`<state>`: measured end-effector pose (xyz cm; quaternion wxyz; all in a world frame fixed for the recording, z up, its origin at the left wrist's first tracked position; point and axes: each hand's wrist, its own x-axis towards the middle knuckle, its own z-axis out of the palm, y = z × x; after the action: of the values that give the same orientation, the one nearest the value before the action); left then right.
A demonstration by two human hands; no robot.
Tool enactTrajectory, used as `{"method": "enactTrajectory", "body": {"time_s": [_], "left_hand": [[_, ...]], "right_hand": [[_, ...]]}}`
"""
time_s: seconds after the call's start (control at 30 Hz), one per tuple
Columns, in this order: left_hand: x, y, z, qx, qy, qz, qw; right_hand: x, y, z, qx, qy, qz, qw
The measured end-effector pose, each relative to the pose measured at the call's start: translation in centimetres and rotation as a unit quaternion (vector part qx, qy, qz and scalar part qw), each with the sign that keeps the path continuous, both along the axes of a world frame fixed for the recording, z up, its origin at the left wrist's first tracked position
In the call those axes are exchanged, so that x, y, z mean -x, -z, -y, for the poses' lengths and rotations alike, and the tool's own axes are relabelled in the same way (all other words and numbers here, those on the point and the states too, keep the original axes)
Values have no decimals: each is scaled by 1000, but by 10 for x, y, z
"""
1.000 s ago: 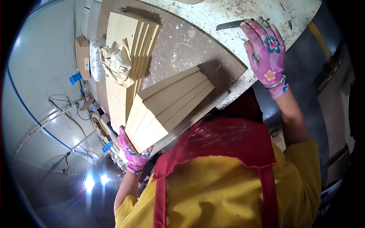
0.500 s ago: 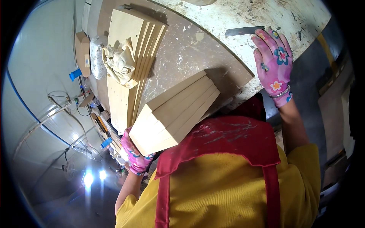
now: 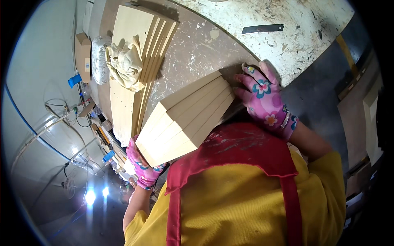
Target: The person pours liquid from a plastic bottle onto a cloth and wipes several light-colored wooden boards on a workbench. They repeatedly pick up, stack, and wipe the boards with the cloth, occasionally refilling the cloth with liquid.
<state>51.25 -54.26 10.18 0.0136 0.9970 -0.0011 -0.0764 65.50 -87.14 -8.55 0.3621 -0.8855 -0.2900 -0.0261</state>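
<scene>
A stack of several pale wooden boards (image 3: 193, 110) stands on edge at the table's near side, close to my red apron. My left hand (image 3: 142, 166), in a pink flowered glove, grips the stack's near left end; part of its fingers is hidden behind the boards. At the far right end is my right hand (image 3: 264, 94), gloved alike, with its fingers spread. Whether its fingertips touch the boards I cannot tell. A dark flat strip, like a blade (image 3: 262, 28), lies alone on the pale stained surface beyond that hand.
Another stack of pale boards (image 3: 129, 24) lies at the left, topped by a crumpled cream cloth (image 3: 125, 65). Beside it are a plastic-wrapped bundle (image 3: 100, 59) and a cardboard box (image 3: 83, 59). The brown board (image 3: 197, 45) under the stacks has a curved edge.
My right hand has left the dark strip and come back toward me, to the right end of the board stack. The strip stays on the surface. My left hand keeps its hold.
</scene>
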Motion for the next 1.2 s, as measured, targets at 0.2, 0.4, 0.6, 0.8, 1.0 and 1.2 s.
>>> {"method": "enactTrajectory", "body": {"time_s": [0.2,0.4,0.6,0.8,1.0,1.2], "left_hand": [[-1,3,-2,-6,23,33,999],[-3,-4,4,-12,-13,-8,1000],[-3,2,7,-9,15,49,999],[-13,-2,7,-41,64,63,995],[-7,-6,8,-40,41,57,997],[-12,-13,9,4,45,85,995]], "right_hand": [[13,-8,3,-116,-46,-101,987],[7,-19,23,-204,-140,-220,944],[-56,-24,67,-213,157,-170,949],[-64,2,56,145,-3,59,988],[-81,-61,12,33,0,19,999],[-142,-118,-118,-176,-141,-54,973]]}}
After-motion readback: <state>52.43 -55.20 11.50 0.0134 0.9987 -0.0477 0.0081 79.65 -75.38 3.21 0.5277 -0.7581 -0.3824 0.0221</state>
